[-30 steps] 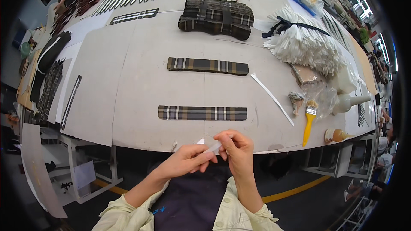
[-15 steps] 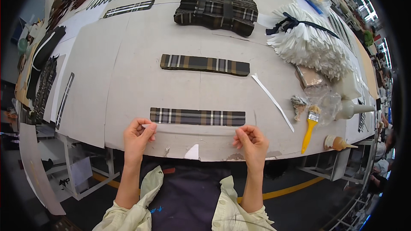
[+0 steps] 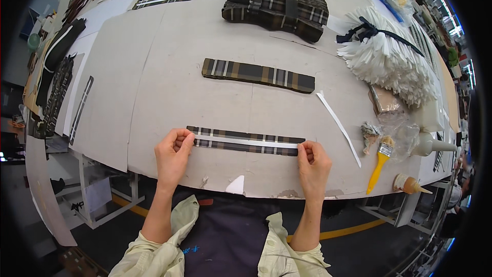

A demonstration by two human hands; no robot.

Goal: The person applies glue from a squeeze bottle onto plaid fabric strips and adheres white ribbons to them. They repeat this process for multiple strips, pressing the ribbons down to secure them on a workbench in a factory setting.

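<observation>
A narrow white strip (image 3: 246,142) stretches taut between my hands, lying along the middle of a plaid fabric strip (image 3: 240,149) on the table. At its left end, my left hand (image 3: 172,156) pinches it between thumb and fingers. My right hand (image 3: 314,166) is closed the same way on the right end. Whether the white strip touches the fabric over its full length, I cannot tell. Farther back lies a stack of plaid strips (image 3: 259,75), and to the right of that a loose white strip (image 3: 338,128) rests slantwise.
At the back sits a tied plaid bundle (image 3: 277,7); right of it, a tied bunch of white strips (image 3: 392,56). A yellow brush (image 3: 379,166), a glue bottle (image 3: 410,183) and a white squeeze bottle (image 3: 430,145) stand or lie at the right. A white scrap (image 3: 236,185) lies near the front edge.
Both hands have moved forward, bringing the white strip from in front of the plaid strip to over it. The whole view has shifted slightly.
</observation>
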